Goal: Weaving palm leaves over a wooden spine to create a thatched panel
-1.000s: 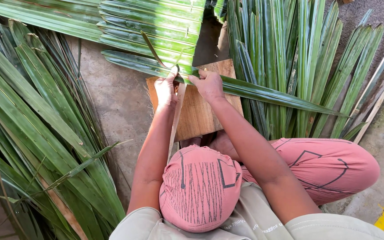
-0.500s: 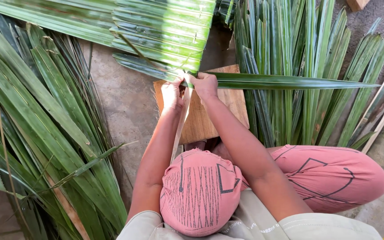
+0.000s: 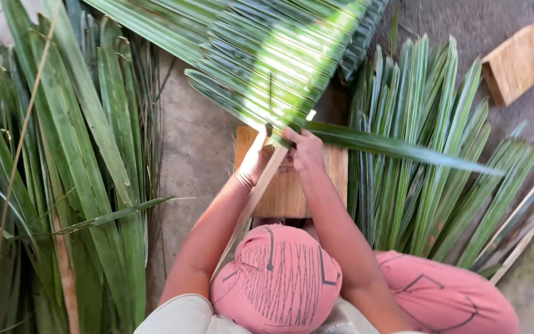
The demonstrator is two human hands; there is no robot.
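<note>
panel (image 3: 267, 55): far side, lots of leaves already on | my left hand (image 3: 256, 162) + right hand (image 3: 307, 151): fingers pinched shut on leaf (image 3: 397, 147) over board (image 3: 292, 192) | left: piles of loose leaves (image 3: 81, 173) waiting

Glossy, ribbed green palm leaves (image 3: 267, 68) lie over a smooth wooden board (image 3: 292, 192) and rough concrete floor (image 3: 199, 148).

Bare concrete floor (image 3: 196, 145) carries palm-leaf piles (image 3: 63, 185), a wooden board (image 3: 292, 185) and a wooden block (image 3: 514, 62).
</note>
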